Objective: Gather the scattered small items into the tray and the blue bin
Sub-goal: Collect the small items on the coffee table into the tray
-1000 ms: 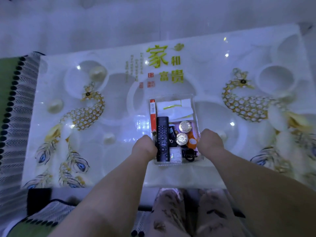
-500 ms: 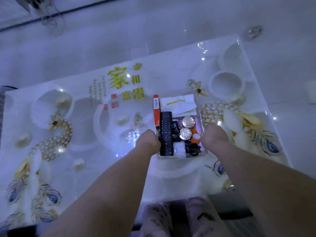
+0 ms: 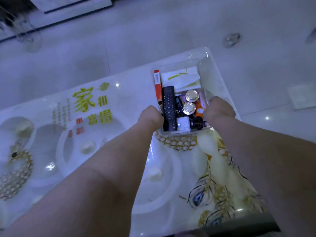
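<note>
Desk (image 3: 123,93) is bearing the clear tray (image 3: 179,133) near its far right corner, left hand (image 3: 150,117) and right hand (image 3: 219,109) clutching its side walls, probably the best hold as stiff, slick plastic is carrying the remote (image 3: 169,106) loose.

Both hands were on it! The left hand (image 3: 150,117) gripped the left wall of the clear rectangular plastic tray (image 3: 179,133), and the right hand (image 3: 218,110) gripped its right wall. The tray was over the far right corner of the glossy white peacock-printed table (image 3: 85,151). Packed inside were a long black remote control (image 3: 169,106), a slim red box (image 3: 157,84) along the left wall, white folded paper (image 3: 181,79) at the far end and two round shiny metallic lids (image 3: 192,95).
</note>
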